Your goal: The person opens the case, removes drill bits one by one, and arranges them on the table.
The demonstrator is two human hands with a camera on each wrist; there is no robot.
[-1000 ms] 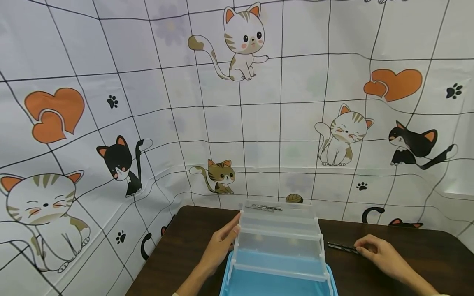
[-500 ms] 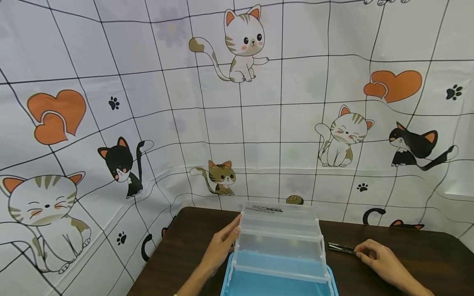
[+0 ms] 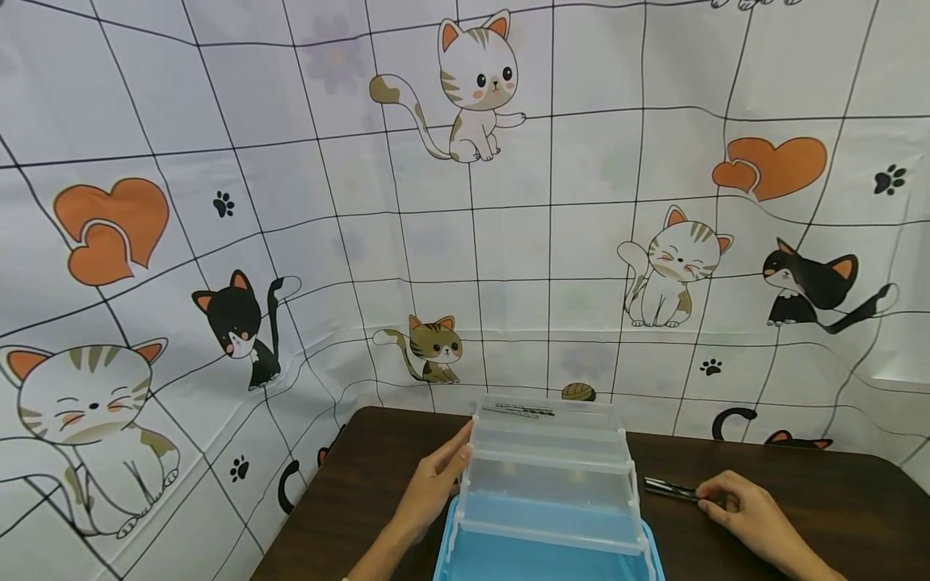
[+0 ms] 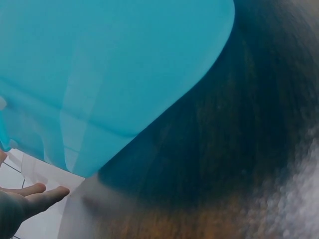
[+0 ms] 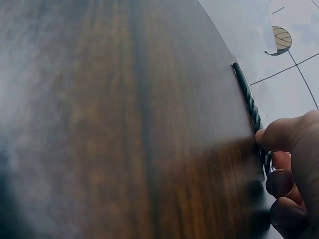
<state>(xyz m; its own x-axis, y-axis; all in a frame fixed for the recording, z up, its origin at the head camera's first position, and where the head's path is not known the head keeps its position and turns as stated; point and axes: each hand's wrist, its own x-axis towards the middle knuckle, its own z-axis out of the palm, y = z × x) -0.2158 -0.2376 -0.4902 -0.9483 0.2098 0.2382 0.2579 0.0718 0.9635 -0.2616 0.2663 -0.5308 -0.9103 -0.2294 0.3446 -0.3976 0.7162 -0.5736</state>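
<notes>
My right hand (image 3: pixel 737 504) pinches a dark twist drill bit (image 3: pixel 668 489) between thumb and fingers, low over the table to the right of the box. In the right wrist view the spiral flutes of the drill bit (image 5: pixel 250 102) run away from the fingertips. A blue plastic box (image 3: pixel 552 557) with clear stepped trays (image 3: pixel 545 484) stands at the front middle. Along the left side of the upper tray my left hand (image 3: pixel 430 484) rests with fairly straight fingers. Several thin drill bits (image 3: pixel 519 410) lie in the topmost clear tray.
The dark wooden table (image 3: pixel 341 516) has rounded back corners. Behind it hangs a white cloth (image 3: pixel 581 161) with a grid and printed cats. The blue box wall (image 4: pixel 114 59) fills much of the left wrist view.
My right hand has shifted very slightly with the drill bit, whose end is now turned a little. The left hand and the box keep their places.
</notes>
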